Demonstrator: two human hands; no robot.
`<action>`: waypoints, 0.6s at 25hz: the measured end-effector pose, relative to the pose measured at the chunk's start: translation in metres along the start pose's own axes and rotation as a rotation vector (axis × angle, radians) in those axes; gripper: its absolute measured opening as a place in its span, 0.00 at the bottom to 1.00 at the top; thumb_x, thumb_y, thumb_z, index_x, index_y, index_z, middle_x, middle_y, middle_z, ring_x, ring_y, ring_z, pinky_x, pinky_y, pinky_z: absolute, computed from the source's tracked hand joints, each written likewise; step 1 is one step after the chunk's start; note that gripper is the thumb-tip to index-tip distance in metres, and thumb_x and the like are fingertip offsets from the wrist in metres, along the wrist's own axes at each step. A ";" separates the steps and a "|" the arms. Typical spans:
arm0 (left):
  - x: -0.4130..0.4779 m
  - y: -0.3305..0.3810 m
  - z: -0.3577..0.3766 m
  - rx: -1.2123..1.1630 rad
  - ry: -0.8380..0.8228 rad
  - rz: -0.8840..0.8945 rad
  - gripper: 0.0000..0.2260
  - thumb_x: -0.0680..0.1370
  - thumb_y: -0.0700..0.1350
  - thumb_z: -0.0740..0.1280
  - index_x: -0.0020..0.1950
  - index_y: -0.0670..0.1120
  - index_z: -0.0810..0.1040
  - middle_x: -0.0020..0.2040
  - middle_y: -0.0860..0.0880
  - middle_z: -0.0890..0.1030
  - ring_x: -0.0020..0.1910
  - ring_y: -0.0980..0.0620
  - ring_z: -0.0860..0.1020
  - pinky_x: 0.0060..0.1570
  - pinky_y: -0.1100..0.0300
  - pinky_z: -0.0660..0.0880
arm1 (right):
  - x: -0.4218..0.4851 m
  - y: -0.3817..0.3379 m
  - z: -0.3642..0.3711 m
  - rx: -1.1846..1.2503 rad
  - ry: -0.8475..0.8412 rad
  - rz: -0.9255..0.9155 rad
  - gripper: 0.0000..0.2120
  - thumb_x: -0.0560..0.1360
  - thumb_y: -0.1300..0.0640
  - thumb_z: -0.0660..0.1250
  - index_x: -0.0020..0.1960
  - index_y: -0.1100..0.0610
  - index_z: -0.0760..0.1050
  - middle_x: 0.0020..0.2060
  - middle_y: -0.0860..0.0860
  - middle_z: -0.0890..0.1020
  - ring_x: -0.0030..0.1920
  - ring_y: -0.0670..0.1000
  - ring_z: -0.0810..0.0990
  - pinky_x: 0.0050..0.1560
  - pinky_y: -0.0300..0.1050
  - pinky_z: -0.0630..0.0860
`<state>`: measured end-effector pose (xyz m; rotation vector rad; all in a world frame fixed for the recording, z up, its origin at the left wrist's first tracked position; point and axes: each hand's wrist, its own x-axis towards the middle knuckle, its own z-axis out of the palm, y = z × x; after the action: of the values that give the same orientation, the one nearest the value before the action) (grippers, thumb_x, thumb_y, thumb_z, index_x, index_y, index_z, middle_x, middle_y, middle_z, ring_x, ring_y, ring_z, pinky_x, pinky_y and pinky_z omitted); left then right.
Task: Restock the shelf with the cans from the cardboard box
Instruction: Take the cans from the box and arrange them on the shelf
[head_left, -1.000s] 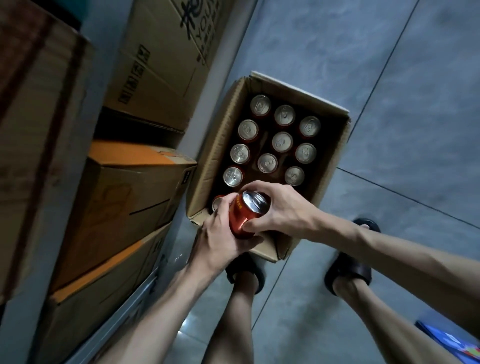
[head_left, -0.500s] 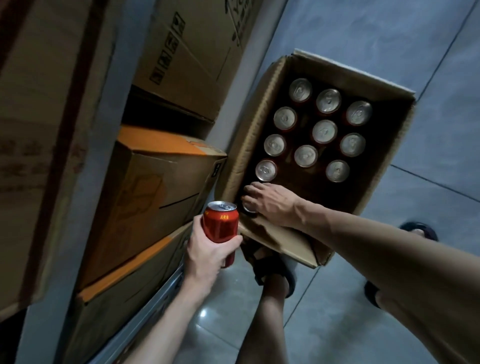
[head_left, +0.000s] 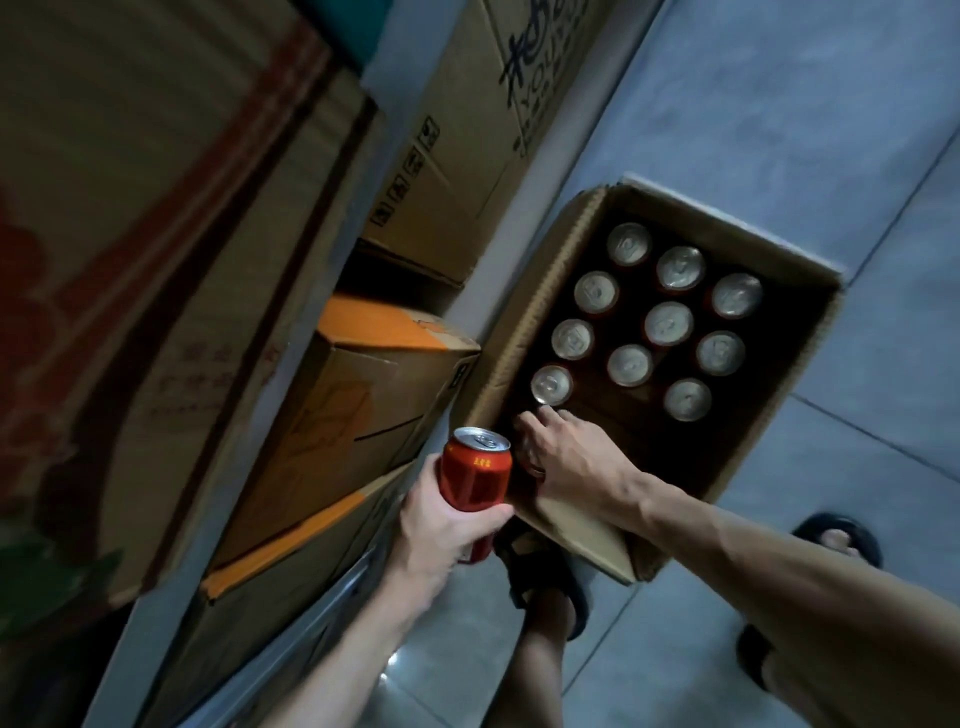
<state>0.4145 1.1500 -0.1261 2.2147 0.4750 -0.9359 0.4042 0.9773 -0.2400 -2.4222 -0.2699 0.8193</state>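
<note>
Left hand (head_left: 441, 525) gripping 1 red can (head_left: 475, 478), lower centre, its yellow label characters unreadable. Right hand (head_left: 566, 457) reaching into box (head_left: 537, 306), centre right, hold cannot be told. 10 cans (head_left: 669, 323) standing inside. Carton (head_left: 467, 171), top centre, showing "YOU".

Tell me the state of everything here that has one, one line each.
box: open, on the floor.
cans: ten, upright inside the box.
left hand: grips the red can.
red can: upright, outside the box.
right hand: in the box, fingers curled on a mostly hidden corner can.
</note>
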 end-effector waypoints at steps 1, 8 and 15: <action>-0.007 0.012 0.000 -0.025 -0.010 -0.011 0.27 0.54 0.55 0.78 0.50 0.51 0.78 0.43 0.54 0.82 0.43 0.61 0.80 0.41 0.68 0.73 | -0.019 -0.002 -0.024 0.134 0.022 0.047 0.31 0.64 0.48 0.74 0.63 0.53 0.66 0.53 0.51 0.76 0.51 0.55 0.79 0.47 0.48 0.76; -0.138 0.177 -0.042 -0.318 -0.219 0.081 0.28 0.54 0.53 0.80 0.53 0.50 0.84 0.47 0.48 0.86 0.48 0.49 0.83 0.56 0.48 0.78 | -0.181 -0.028 -0.267 0.848 0.267 0.270 0.27 0.57 0.41 0.75 0.54 0.46 0.74 0.42 0.45 0.84 0.43 0.44 0.82 0.45 0.40 0.79; -0.346 0.372 -0.156 -0.590 -0.544 0.193 0.17 0.69 0.45 0.75 0.58 0.49 0.82 0.54 0.44 0.85 0.52 0.45 0.83 0.47 0.53 0.80 | -0.336 -0.140 -0.504 1.039 0.405 0.157 0.27 0.63 0.43 0.76 0.61 0.45 0.75 0.48 0.44 0.83 0.46 0.43 0.83 0.38 0.33 0.75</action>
<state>0.4630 0.9749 0.3729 1.3799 0.2301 -1.0737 0.4433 0.7479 0.3364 -1.5539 0.4188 0.3490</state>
